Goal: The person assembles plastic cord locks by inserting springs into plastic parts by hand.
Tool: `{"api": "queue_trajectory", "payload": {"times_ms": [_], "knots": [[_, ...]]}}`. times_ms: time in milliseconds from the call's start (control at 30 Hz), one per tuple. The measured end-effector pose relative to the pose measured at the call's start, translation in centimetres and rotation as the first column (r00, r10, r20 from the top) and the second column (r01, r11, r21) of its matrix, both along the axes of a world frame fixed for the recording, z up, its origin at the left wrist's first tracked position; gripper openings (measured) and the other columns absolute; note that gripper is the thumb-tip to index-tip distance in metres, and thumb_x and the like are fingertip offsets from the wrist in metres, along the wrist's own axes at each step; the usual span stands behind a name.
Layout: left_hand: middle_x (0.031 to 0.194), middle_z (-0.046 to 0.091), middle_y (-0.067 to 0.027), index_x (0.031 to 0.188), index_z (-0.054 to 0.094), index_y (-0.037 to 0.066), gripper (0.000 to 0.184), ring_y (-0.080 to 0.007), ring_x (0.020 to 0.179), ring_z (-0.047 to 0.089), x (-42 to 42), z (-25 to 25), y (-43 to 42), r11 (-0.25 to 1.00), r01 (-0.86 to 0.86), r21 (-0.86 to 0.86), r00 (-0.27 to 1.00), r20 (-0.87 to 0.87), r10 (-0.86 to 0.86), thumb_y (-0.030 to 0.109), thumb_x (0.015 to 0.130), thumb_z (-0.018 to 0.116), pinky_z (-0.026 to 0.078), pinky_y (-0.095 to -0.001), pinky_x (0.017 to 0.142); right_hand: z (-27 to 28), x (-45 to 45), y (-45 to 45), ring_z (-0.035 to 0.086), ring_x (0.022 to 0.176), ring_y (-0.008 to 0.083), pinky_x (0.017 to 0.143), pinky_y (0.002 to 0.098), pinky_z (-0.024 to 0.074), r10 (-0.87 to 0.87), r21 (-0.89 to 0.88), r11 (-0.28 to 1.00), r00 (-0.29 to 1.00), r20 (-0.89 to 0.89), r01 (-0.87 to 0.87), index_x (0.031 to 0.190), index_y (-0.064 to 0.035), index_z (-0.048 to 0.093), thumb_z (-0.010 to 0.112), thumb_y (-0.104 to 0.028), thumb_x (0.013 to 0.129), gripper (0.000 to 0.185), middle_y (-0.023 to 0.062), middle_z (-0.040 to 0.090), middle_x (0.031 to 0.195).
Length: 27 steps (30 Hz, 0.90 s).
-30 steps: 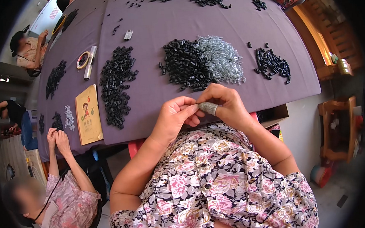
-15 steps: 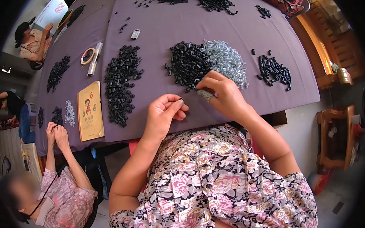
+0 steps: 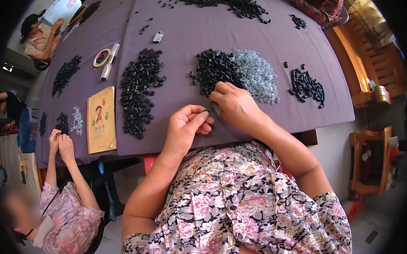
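My left hand (image 3: 187,128) is held above the front of the table with thumb and fingers pinched together. A small dark bit shows at its fingertips, too little to name. Close by on its right, my right hand (image 3: 237,106) has curled fingers, back of the hand up. Its fingertips are hidden, and a greyish wrap (image 3: 216,109) shows at one finger. Just beyond it lies a heap of small black plastic pieces (image 3: 214,69), touching a heap of clear plastic pieces (image 3: 256,76) on the right.
On the purple cloth (image 3: 183,86) lie more black pieces (image 3: 139,93), a notebook (image 3: 101,121), a tape roll (image 3: 102,58) and a silvery roll (image 3: 110,62). Another black heap (image 3: 307,85) is at right. A co-worker's hands (image 3: 61,143) are at the left edge; others sit farther off.
My right hand has turned knuckles up and come slightly left, away from the edge of the black heap. My left hand keeps its pinch. The whole view has shifted slightly.
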<state>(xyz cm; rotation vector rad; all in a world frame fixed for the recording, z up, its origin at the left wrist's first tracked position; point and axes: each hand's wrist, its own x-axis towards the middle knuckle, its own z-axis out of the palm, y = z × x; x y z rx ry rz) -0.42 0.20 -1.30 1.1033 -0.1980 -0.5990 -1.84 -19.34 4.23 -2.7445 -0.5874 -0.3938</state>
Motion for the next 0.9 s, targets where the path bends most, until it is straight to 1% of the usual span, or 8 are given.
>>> {"api": "queue_trajectory", "payload": {"times_ms": [67, 167, 267, 367, 467, 500, 700, 900], "knots": [[0.09, 0.073, -0.0101, 0.109, 0.064, 0.001, 0.014, -0.0102, 0.069, 0.067, 0.0, 0.0, 0.0, 1.0, -0.004, -0.01, 1.0, 0.0, 0.004, 0.011, 0.099, 0.063, 0.056, -0.0235, 0.065, 0.7, -0.7, -0.4, 0.062, 0.092, 0.0291, 0.074, 0.0412, 0.0544, -0.016, 0.056, 0.998, 1.0, 0.004, 0.016, 0.086, -0.0047, 0.065, 0.07, -0.005, 0.071, 0.016, 0.009, 0.057, 0.092], [0.089, 0.073, -0.0101, 0.108, 0.063, 0.0, 0.015, -0.0107, 0.07, 0.067, 0.0, -0.1, 0.1, 1.0, 0.001, -0.008, 1.0, 0.002, -0.001, 0.012, 0.099, 0.064, 0.056, -0.0237, 0.065, 0.4, -1.6, -1.1, 0.063, 0.094, 0.0296, 0.075, 0.0415, 0.0541, -0.014, 0.051, 0.999, 0.999, -0.032, 0.015, 0.089, -0.0046, 0.065, 0.07, -0.004, 0.07, 0.02, 0.0093, 0.058, 0.093], [0.089, 0.072, -0.0102, 0.107, 0.063, 0.0, 0.016, -0.0109, 0.07, 0.067, 0.0, 0.1, -0.1, 1.0, 0.005, -0.005, 1.0, 0.004, -0.005, 0.013, 0.098, 0.065, 0.056, -0.0236, 0.065, 0.1, -1.8, -1.8, 0.063, 0.095, 0.0294, 0.076, 0.0414, 0.054, -0.013, 0.147, 0.989, 1.0, -0.019, 0.015, 0.092, -0.005, 0.067, 0.07, -0.004, 0.07, 0.022, 0.0092, 0.058, 0.093], [0.089, 0.072, -0.0103, 0.107, 0.063, 0.0, 0.016, -0.011, 0.07, 0.067, -0.1, 0.1, 0.0, 1.0, 0.0, 0.002, 1.0, 0.012, 0.0, 0.013, 0.098, 0.065, 0.056, -0.0234, 0.065, 1.0, -0.8, -2.4, 0.063, 0.095, 0.0291, 0.076, 0.0411, 0.054, -0.08, 0.111, 0.991, 0.997, 0.023, 0.077, 0.094, -0.0051, 0.068, 0.07, -0.002, 0.07, 0.024, 0.0091, 0.059, 0.093], [0.09, 0.073, -0.0109, 0.109, 0.063, 0.0, 0.016, -0.011, 0.07, 0.067, -0.1, 0.4, -0.1, 0.999, -0.006, 0.038, 1.0, 0.018, 0.006, 0.011, 0.098, 0.064, 0.056, -0.024, 0.066, 0.9, -0.3, -1.2, 0.063, 0.094, 0.0291, 0.076, 0.041, 0.0543, -0.038, 0.093, 0.995, 0.999, 0.011, 0.037, 0.092, -0.0051, 0.067, 0.069, -0.002, 0.071, 0.021, 0.0089, 0.059, 0.093], [0.091, 0.073, -0.0113, 0.11, 0.063, 0.0, 0.016, -0.011, 0.07, 0.067, -0.1, 0.4, -0.1, 0.998, -0.011, 0.054, 1.0, 0.015, 0.01, 0.01, 0.098, 0.064, 0.057, -0.0243, 0.066, 0.6, 0.0, -0.7, 0.063, 0.093, 0.0293, 0.075, 0.0409, 0.055, -0.051, 0.035, 0.998, 0.998, 0.02, 0.051, 0.088, -0.0045, 0.066, 0.068, -0.004, 0.072, 0.016, 0.0092, 0.059, 0.093], [0.089, 0.072, -0.0099, 0.108, 0.063, -0.001, 0.016, -0.0118, 0.071, 0.067, -0.2, 0.3, -0.1, 1.0, -0.008, 0.009, 1.0, 0.009, 0.008, 0.012, 0.098, 0.065, 0.056, -0.0243, 0.066, -0.4, 0.8, 0.6, 0.063, 0.093, 0.0289, 0.072, 0.0401, 0.0559, -0.046, -0.097, 0.994, 0.999, -0.014, 0.045, 0.084, -0.0042, 0.066, 0.068, -0.006, 0.072, 0.013, 0.0098, 0.059, 0.092], [0.089, 0.072, -0.0097, 0.108, 0.063, -0.001, 0.015, -0.0116, 0.07, 0.067, -0.2, 0.3, -0.1, 1.0, -0.016, 0.001, 1.0, 0.004, 0.016, 0.012, 0.098, 0.065, 0.056, -0.0241, 0.066, -0.3, 0.3, -0.1, 0.063, 0.092, 0.0279, 0.072, 0.0392, 0.0561, -0.027, -0.101, 0.995, 1.0, 0.016, 0.028, 0.084, -0.0057, 0.067, 0.067, -0.008, 0.074, 0.01, 0.0091, 0.06, 0.092]]}}
